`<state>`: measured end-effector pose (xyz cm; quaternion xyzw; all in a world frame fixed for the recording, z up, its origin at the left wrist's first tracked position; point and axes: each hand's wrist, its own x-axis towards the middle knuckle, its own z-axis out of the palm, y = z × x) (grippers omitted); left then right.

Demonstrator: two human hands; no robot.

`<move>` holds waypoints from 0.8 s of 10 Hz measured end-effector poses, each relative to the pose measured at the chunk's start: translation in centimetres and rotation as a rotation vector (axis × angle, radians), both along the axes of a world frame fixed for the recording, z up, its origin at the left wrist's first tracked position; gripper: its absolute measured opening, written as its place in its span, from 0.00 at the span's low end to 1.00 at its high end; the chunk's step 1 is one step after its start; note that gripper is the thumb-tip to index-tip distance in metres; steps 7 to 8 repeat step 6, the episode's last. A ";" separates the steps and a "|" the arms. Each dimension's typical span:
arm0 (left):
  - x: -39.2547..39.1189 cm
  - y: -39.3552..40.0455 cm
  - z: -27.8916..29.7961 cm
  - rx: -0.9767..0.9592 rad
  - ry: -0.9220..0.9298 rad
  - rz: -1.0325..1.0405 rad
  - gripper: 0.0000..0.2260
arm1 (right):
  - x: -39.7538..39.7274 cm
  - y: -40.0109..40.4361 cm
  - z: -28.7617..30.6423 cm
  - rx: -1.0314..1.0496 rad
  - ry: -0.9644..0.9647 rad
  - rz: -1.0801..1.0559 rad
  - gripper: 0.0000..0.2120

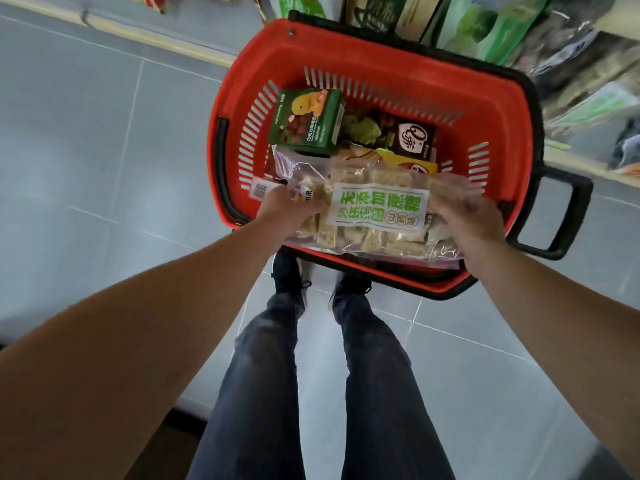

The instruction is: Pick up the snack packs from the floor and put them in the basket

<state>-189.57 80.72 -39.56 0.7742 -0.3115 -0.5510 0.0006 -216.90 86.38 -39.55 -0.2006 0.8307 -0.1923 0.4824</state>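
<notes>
Red basket (491, 109) on grey tiles: green box (306, 121), dark pack (407, 135), yellow pack (407, 162) inside. Clear biscuit pack (375, 211) over its near rim, left hand (289, 209) and right hand (467, 223) gripping either end.

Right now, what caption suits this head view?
Both hands lower a clear snack bag into the red basket.

- Basket (485, 98): red plastic, slotted walls, black rim and handles, standing on the grey tile floor.
- Clear pack (377, 211): big transparent bag of pale squares with a white-and-green label, lying flat across the basket's near edge.
- Green box (306, 121): tilted inside the basket, far left.
- Dark pack (408, 136): inside, beside the box.
- Yellow pack (405, 162): partly under the clear pack.
</notes>
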 end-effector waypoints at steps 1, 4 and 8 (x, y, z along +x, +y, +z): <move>-0.9 -1.0 -2.5 0.049 0.027 -0.033 0.30 | -0.2 0.2 -2.6 0.043 0.016 -0.056 0.24; -1.8 -2.5 -5.3 -0.147 -0.074 -0.414 0.30 | 1.6 0.8 -5.2 -0.033 0.222 0.053 0.29; -1.6 -3.6 -3.8 -0.199 -0.107 -0.653 0.33 | 4.1 0.0 -2.8 -0.002 0.471 0.397 0.33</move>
